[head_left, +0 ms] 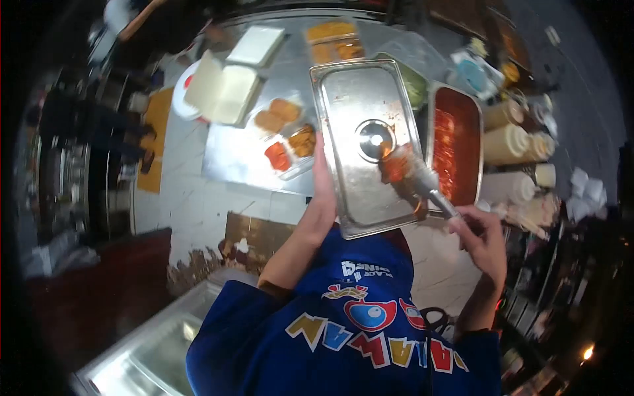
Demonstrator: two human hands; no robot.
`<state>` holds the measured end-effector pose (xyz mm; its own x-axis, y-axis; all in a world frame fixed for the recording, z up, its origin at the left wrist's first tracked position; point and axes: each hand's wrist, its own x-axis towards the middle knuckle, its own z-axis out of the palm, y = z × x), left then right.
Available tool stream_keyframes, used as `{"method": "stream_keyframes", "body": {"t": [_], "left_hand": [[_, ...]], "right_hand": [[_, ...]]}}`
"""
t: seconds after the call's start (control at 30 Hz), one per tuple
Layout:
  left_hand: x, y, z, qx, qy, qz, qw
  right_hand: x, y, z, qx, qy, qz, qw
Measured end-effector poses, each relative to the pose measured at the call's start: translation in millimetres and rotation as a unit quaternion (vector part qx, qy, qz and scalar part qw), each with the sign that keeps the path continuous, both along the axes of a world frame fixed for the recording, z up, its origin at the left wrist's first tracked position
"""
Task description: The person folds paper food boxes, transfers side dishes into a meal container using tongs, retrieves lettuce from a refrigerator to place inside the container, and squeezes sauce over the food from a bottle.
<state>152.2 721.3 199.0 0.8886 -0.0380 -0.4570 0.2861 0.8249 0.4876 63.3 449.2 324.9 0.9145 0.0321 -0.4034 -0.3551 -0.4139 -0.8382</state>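
My left hand (322,195) supports the near left edge of a rectangular steel pan lid (353,191), its fingers partly hidden beneath it. The lid is tilted and has a round recess in the middle, with red smears on its surface. My right hand (484,237) is closed around the handle of metal tongs (436,195). Their blurred head hangs over the lid, with reddish sauced food (396,168) at the end. Right of the lid, a deep steel pan (477,105) holds red sauce and pieces in it.
An open takeaway box (238,92) and a closed white box (256,45) stand on the steel table (221,152). A clear tray (294,173) holds browned food and red sauce. Several squeeze bottles (508,142) line the right side. Another person (119,16) stands at upper left.
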Motion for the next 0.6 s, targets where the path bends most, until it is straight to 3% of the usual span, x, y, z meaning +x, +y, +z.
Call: {"method": "stream_keyframes", "body": {"t": [0.03, 0.07, 0.1, 0.17, 0.2, 0.23, 0.27, 0.33, 0.43, 0.47, 0.53, 0.57, 0.6], "left_hand": [[-15, 22, 21, 0.125, 0.051, 0.009, 0.991], [-33, 52, 17, 0.149, -0.043, -0.009, 0.988], [-42, 76, 28, 0.107, 0.017, 0.006, 0.994], [-56, 130, 8, 0.102, 0.040, 0.125, 0.986], [-72, 163, -7, 0.091, -0.003, 0.154, 0.984], [-83, 201, -40, 0.211, -0.014, 0.193, 0.958], [-89, 207, -11, 0.165, 0.021, 0.232, 0.958], [-104, 236, -2, 0.203, -0.015, 0.276, 0.939], [-137, 291, -29, 0.177, 0.014, 0.299, 0.937], [-124, 278, 1, 0.165, 0.038, 0.362, 0.916], [-132, 301, -19, 0.190, 0.041, 0.359, 0.913], [-130, 303, -14, 0.184, 0.038, 0.372, 0.909], [-131, 311, -23, 0.163, 0.046, 0.373, 0.912]], "right_hand": [[4, 14, -9, 0.009, 0.020, 0.030, 0.999], [9, 31, -21, 0.032, 0.007, 0.068, 0.997], [16, 51, -34, 0.055, -0.007, 0.103, 0.993], [36, 87, -48, 0.055, -0.014, 0.166, 0.984], [48, 107, -51, 0.032, -0.006, 0.197, 0.980], [59, 127, -53, 0.008, 0.001, 0.226, 0.974], [70, 148, -51, -0.022, 0.027, 0.238, 0.971], [90, 188, -47, -0.085, 0.076, 0.256, 0.960], [108, 228, -105, -0.188, -0.138, 0.315, 0.920], [108, 240, -118, -0.226, -0.153, 0.315, 0.909], [106, 260, -133, -0.302, -0.183, 0.315, 0.881], [108, 268, -115, -0.298, -0.102, 0.313, 0.896], [110, 270, -105, -0.300, -0.103, 0.301, 0.900]]}}
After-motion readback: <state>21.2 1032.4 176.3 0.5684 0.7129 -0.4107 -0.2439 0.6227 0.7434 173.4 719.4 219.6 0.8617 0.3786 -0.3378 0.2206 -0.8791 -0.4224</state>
